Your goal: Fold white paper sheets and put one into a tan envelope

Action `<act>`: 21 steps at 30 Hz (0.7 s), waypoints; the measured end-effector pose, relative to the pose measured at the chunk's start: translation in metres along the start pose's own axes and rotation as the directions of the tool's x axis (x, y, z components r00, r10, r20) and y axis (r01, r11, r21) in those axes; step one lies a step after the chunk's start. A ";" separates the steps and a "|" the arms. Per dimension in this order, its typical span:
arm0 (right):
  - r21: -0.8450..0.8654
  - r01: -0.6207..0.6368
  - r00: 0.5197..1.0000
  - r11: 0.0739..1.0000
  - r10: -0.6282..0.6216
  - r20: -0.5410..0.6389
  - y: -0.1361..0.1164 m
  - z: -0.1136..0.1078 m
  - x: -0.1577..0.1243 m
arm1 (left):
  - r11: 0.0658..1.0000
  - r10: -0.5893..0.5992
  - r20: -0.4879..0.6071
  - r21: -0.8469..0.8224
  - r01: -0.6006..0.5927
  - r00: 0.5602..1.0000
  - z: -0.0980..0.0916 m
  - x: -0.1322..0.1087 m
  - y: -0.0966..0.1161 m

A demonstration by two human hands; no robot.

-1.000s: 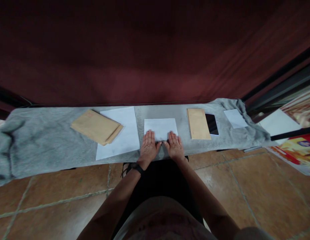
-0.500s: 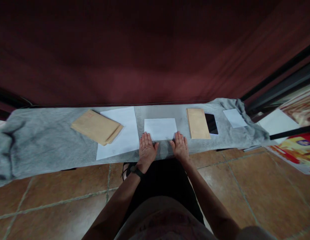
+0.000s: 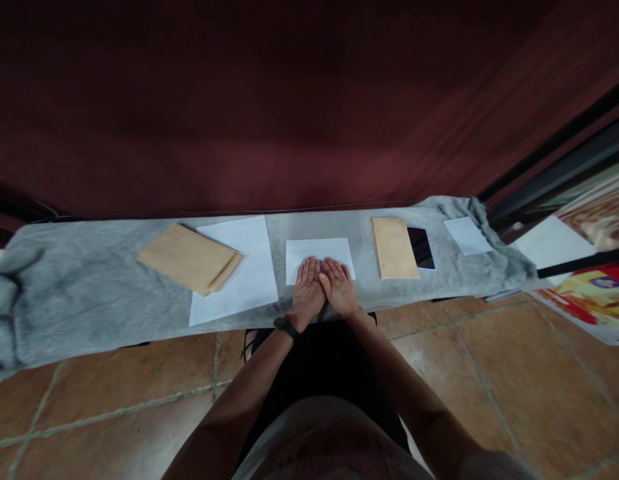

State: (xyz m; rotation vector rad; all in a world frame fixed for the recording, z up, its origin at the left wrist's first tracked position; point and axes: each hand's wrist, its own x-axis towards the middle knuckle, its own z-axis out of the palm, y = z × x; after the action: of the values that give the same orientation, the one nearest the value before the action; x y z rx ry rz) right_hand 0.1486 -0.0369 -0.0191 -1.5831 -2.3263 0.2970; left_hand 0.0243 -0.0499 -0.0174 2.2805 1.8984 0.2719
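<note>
A small white sheet of paper (image 3: 316, 249), perhaps folded, lies crosswise on the grey cloth in front of me. My left hand (image 3: 309, 288) rests flat on its near edge, fingers stretched forward, a dark band on the wrist. Right beside it, my right hand (image 3: 338, 287) also lies flat on the paper, its thumb touching or overlapping the left hand. Neither hand grips anything. Larger white sheets (image 3: 249, 267) lie to the left, partly under a stack of brown envelopes (image 3: 182, 257). On the right is another stack of brown envelopes (image 3: 395, 248).
A dark-screened phone (image 3: 422, 248) sits partly under the right envelopes. Farther right is a white paper (image 3: 468, 236). The grey cloth (image 3: 84, 287) covers a long narrow bench against a dark red panel (image 3: 309, 167). A red and yellow printed box or sheet (image 3: 596, 300) stands at far right.
Both hands have moved inward from the paper's two near corners to its middle, where they now lie side by side. The paper and envelopes keep their places on the cloth.
</note>
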 end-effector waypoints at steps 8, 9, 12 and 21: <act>-0.051 -0.019 0.999 0.999 0.018 -0.027 0.005 0.005 -0.002 | 1.000 -0.027 -0.039 0.011 0.027 0.999 0.001 -0.002 -0.013; -0.056 -0.028 0.999 0.998 0.026 -0.038 0.006 0.005 -0.002 | 0.999 -0.039 -0.052 0.002 0.039 0.998 0.002 -0.002 -0.015; -0.069 -0.053 0.996 0.996 0.049 -0.071 0.013 0.005 -0.003 | 0.997 -0.074 -0.093 -0.023 0.072 0.993 0.004 -0.001 -0.023; -0.082 -0.138 0.983 0.987 0.126 -0.137 0.033 0.010 -0.012 | 0.983 -0.177 -0.195 -0.080 0.164 0.965 0.004 -0.007 -0.034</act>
State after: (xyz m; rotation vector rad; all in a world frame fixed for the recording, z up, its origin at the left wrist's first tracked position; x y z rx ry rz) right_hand 0.1779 -0.0362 -0.0411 -1.7485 -2.1685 0.1128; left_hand -0.0083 -0.0508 -0.0295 2.1024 2.1347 0.5494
